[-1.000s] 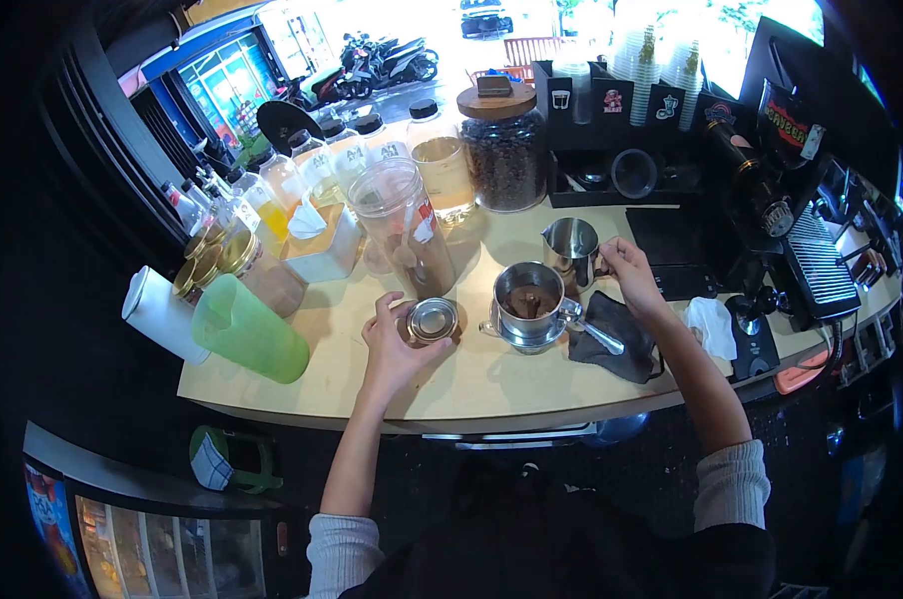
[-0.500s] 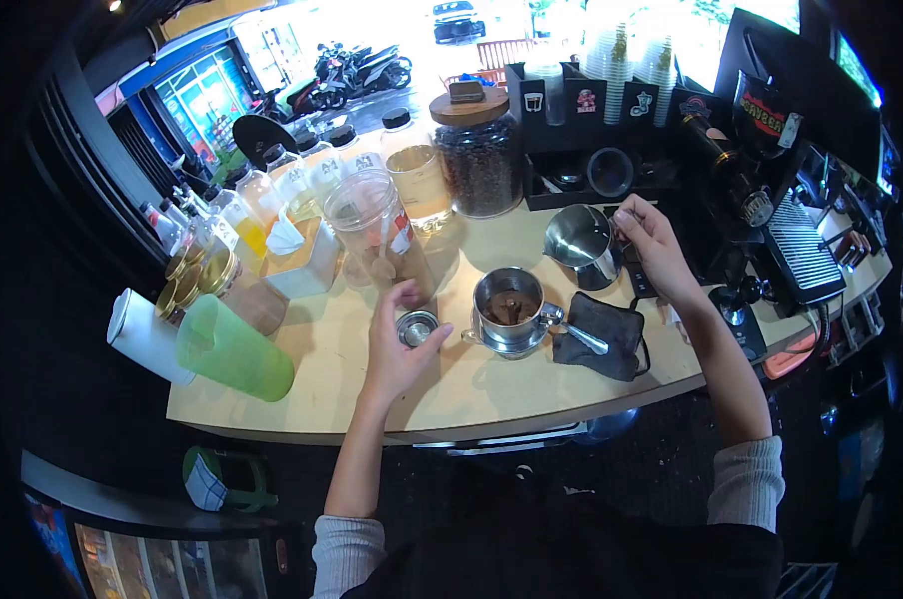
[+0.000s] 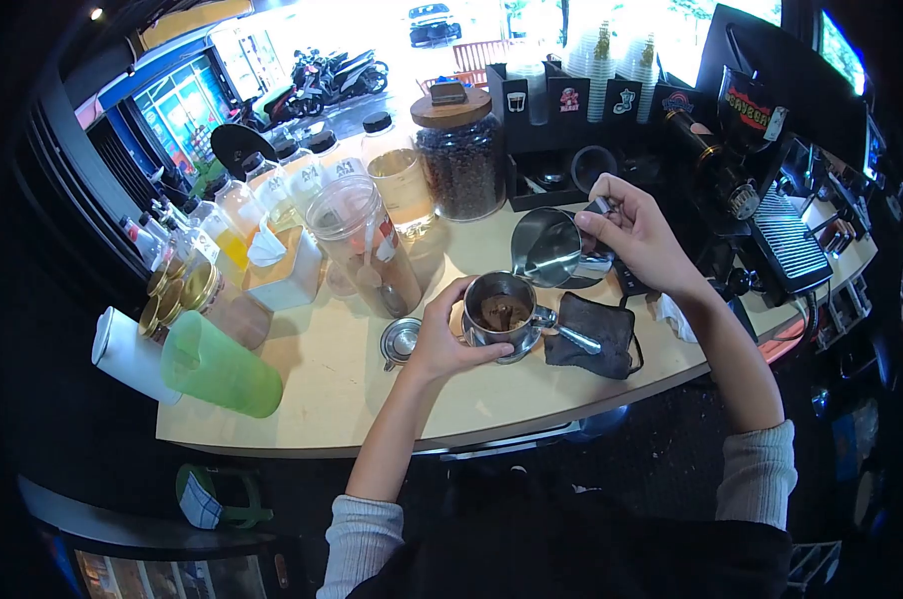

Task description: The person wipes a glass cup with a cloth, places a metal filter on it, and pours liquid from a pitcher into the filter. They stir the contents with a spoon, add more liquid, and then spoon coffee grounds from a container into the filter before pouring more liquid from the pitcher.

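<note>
My right hand (image 3: 626, 235) grips the handle of a steel milk pitcher (image 3: 548, 250), which is tipped left with its spout at the far rim of a metal coffee drip filter (image 3: 489, 324). Brown coffee grounds (image 3: 502, 309) show inside the filter, which appears to sit on a cup mostly hidden by my hand. My left hand (image 3: 444, 344) is curved around the left side of the filter and cup, steadying them. Just left of that hand lies a small round metal piece (image 3: 402, 339). A spoon (image 3: 579, 339) rests over a dark folded cloth (image 3: 596, 327) to the right.
A clear jar with a scoop (image 3: 372, 270) and a jar of coffee beans (image 3: 461, 165) stand behind. Bottles, a tissue box (image 3: 284, 270) and a green pitcher (image 3: 222, 369) line the left. A coffee grinder (image 3: 736, 140) and cup holder (image 3: 546, 125) are at the back right.
My left hand has moved right from beside the small metal piece onto the filter and cup. My right hand has brought the pitcher left and down and tilted it toward the filter.
</note>
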The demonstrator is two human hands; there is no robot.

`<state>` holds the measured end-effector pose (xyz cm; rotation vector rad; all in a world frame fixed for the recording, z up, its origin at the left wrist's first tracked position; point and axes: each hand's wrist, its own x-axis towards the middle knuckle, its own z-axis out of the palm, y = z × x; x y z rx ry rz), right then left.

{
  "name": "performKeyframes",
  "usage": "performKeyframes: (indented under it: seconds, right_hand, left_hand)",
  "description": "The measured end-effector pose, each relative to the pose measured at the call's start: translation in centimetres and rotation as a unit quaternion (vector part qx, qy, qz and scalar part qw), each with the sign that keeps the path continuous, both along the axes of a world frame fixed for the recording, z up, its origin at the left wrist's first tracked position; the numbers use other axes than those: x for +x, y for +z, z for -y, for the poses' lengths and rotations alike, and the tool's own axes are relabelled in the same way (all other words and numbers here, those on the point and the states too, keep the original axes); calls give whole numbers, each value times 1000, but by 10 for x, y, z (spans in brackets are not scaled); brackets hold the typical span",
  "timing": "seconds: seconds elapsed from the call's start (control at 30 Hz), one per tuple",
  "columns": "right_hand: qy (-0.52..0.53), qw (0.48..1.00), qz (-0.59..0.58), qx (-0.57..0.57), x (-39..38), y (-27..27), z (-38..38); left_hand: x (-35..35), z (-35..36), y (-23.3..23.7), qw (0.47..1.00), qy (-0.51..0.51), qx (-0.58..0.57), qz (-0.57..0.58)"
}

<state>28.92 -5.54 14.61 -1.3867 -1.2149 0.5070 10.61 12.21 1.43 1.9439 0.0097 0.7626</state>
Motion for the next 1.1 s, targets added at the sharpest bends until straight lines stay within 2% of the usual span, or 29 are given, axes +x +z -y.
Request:
performKeyframes:
  seconds: [0.4,1.1]
  right_hand:
    - [-10,994,98,-42,-3,5,-4]
    - [-6,990,135,-43,-20,14,-5]
  left_hand:
    - [-1,3,5,999,-3,-21,-35]
    - [-1,3,4,999,2,-31,-20]
